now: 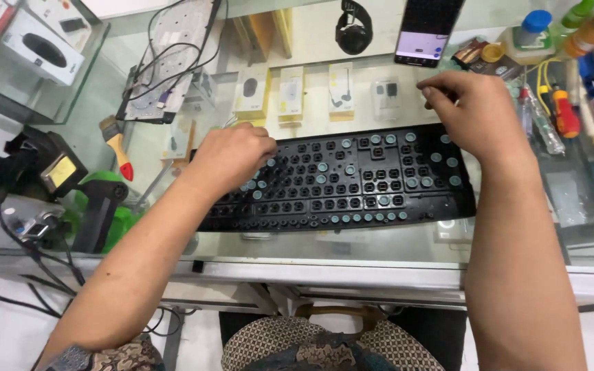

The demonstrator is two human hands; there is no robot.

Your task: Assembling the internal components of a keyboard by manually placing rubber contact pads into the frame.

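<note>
Keyboard [352, 180], black and stripped of keycaps, lies across the glass worktop [379, 244]. Left hand [232, 156] rests curled on its left end, holding nothing visible; right hand [472, 113] hovers half-closed over the right corner. Seemingly mid-disassembly; next needs careful fingertip work.

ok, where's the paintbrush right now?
In the head view the paintbrush lies on the glass counter at the left, just beyond the left hand, between the black keyboard and the green tool.
</note>
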